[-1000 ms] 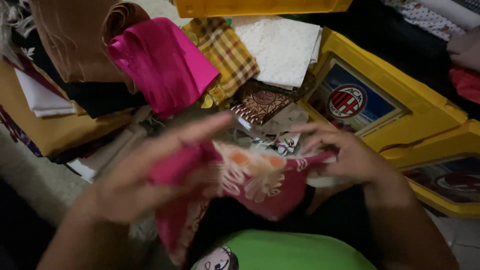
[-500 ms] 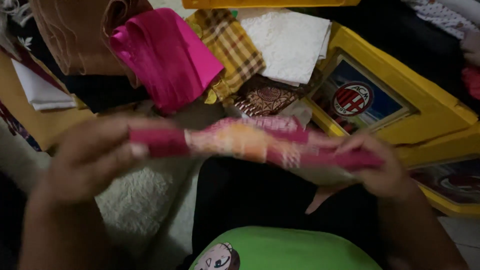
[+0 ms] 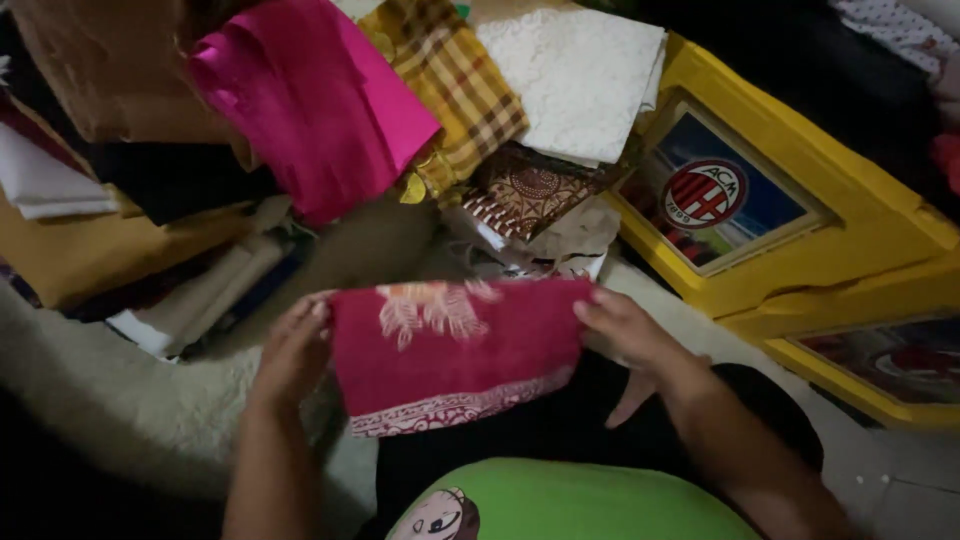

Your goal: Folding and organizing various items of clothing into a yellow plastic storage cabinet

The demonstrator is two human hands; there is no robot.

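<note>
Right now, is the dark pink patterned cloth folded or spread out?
Folded. The dark pink cloth forms a compact rectangle with a straight top edge and a patterned border along the bottom, lying flat between the left hand and right hand.

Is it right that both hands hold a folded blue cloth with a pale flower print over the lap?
Not quite: the head view shows the folded cloth is deep pink, not blue. The left hand and right hand hold its two sides over the lap.
</note>
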